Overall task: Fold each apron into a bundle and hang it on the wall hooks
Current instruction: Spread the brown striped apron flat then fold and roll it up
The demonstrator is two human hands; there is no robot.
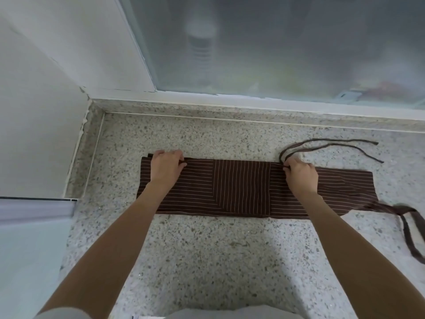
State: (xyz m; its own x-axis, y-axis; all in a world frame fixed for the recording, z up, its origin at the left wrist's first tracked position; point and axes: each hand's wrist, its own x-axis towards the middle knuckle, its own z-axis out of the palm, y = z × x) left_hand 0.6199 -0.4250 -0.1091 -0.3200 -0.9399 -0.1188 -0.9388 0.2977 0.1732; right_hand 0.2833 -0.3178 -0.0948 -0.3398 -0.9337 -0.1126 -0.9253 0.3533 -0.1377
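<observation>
1. The striped apron (241, 187) lies as a long band on the speckled counter (207, 249).
2. Left hand (166, 166) and right hand (300, 177) pinch its far edge, fingers clamped.
3. I'd bring that edge towards the near one evenly, ties (322, 147) kept clear.

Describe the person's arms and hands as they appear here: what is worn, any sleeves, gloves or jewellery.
Both forearms are bare up to near the elbow. The left hand and right hand wear no gloves, and no rings, watch or bracelets show. A pale grey sleeve edge shows at the left arm's bottom corner.
</observation>
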